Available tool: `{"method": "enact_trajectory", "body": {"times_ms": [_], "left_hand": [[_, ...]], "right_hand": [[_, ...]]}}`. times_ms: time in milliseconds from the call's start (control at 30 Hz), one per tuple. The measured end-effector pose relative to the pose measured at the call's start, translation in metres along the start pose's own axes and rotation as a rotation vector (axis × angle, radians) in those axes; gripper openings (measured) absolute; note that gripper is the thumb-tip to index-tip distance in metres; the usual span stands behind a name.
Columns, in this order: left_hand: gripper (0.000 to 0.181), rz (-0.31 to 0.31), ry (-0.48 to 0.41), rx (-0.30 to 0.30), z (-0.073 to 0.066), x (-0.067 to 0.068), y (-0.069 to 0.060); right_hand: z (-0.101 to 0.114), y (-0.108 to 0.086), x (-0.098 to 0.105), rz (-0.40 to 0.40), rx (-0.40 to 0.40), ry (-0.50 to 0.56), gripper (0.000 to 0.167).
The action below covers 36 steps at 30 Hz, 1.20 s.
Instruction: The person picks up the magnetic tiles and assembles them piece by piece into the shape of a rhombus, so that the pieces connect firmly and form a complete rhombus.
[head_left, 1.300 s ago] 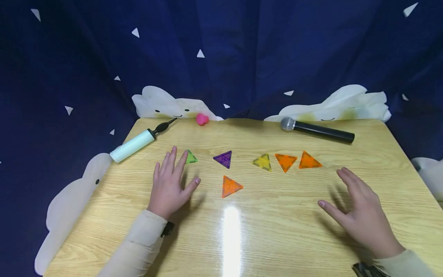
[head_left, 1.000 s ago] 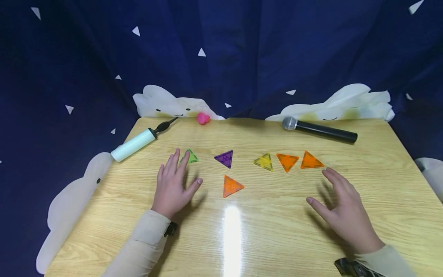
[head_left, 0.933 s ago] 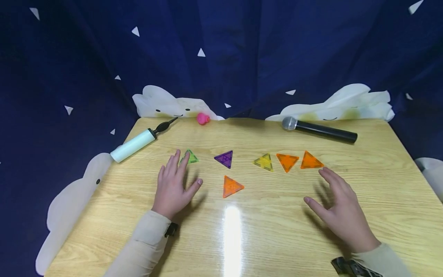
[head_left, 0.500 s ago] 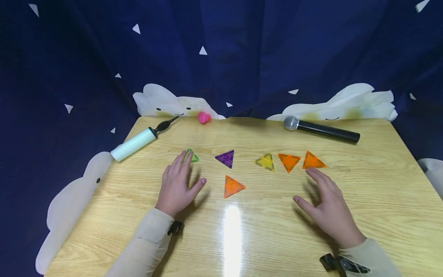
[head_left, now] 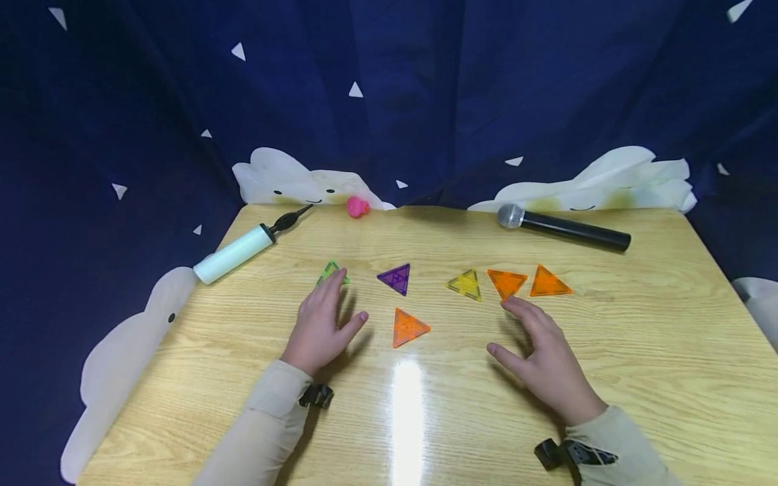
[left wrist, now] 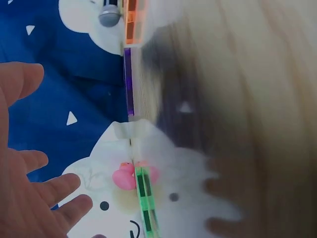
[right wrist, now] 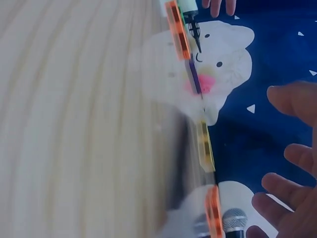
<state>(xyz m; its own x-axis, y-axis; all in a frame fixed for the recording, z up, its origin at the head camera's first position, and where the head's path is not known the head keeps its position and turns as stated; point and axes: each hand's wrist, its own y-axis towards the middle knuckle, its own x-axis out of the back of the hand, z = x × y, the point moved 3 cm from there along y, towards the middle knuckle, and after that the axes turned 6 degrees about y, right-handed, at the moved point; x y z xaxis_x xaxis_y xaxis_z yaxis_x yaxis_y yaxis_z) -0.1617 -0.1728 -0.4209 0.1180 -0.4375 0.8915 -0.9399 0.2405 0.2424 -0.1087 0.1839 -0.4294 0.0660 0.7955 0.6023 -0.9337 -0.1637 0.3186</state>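
My left hand (head_left: 322,325) hovers over the table with its fingers extended, holding nothing. Its fingertips partly cover a green triangular tile (head_left: 328,270). My right hand (head_left: 547,358) is also above the table, fingers spread and holding nothing, just in front of an orange triangular tile (head_left: 506,282). Another orange triangular tile (head_left: 548,282) lies to its right, and a yellow triangular tile (head_left: 465,285) to its left. Between the hands lie a purple triangular tile (head_left: 396,279) and, nearer, an orange triangular tile (head_left: 409,328). Both wrist views show the tiles edge-on, flat on the table.
A pale blue hand pump (head_left: 236,255) with a black nozzle lies at the back left. Near the back edge sits a small pink toy (head_left: 357,206). A black microphone (head_left: 565,229) lies at the back right. A dark blue curtain (head_left: 401,88) hangs behind the wooden table (head_left: 462,418).
My right hand has moved left, from beyond the rightmost orange tile to in front of the other orange one. My left hand has shifted slightly right. The tiles stay in place.
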Motion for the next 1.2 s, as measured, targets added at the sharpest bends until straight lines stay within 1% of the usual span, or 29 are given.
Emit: {"method": "enact_trajectory", "body": {"times_ms": [233, 367, 533, 600, 700, 833, 900, 1000, 1200], "left_hand": [[0.080, 0.067, -0.049, 0.092, 0.002, -0.005, 0.005], [0.077, 0.093, -0.066, 0.110, 0.003, -0.008, 0.008], [0.071, 0.119, -0.086, 0.134, 0.006, -0.015, 0.010], [0.069, 0.117, -0.107, 0.138, 0.007, -0.019, 0.011], [0.066, 0.101, -0.139, 0.134, 0.007, -0.024, 0.014], [0.060, 0.081, -0.172, 0.142, 0.007, -0.030, 0.017], [0.056, 0.060, -0.189, 0.132, 0.006, -0.032, 0.018], [0.050, 0.038, -0.217, 0.134, 0.004, -0.034, 0.021], [0.048, 0.044, -0.241, 0.153, 0.000, -0.041, 0.030]], "right_hand": [[0.002, 0.005, -0.017, 0.049, -0.018, 0.056, 0.066], [0.004, 0.005, -0.028, 0.050, -0.018, 0.124, 0.062], [0.005, 0.003, -0.045, 0.071, -0.065, 0.201, 0.058], [0.006, 0.004, -0.051, 0.076, -0.079, 0.217, 0.058], [0.009, 0.006, -0.056, 0.080, -0.074, 0.224, 0.058], [0.011, 0.008, -0.062, 0.086, -0.062, 0.205, 0.057], [0.012, 0.009, -0.064, 0.083, -0.059, 0.197, 0.056], [0.013, 0.012, -0.066, 0.080, -0.054, 0.182, 0.056], [0.015, 0.018, -0.073, 0.105, -0.040, 0.143, 0.055]]}}
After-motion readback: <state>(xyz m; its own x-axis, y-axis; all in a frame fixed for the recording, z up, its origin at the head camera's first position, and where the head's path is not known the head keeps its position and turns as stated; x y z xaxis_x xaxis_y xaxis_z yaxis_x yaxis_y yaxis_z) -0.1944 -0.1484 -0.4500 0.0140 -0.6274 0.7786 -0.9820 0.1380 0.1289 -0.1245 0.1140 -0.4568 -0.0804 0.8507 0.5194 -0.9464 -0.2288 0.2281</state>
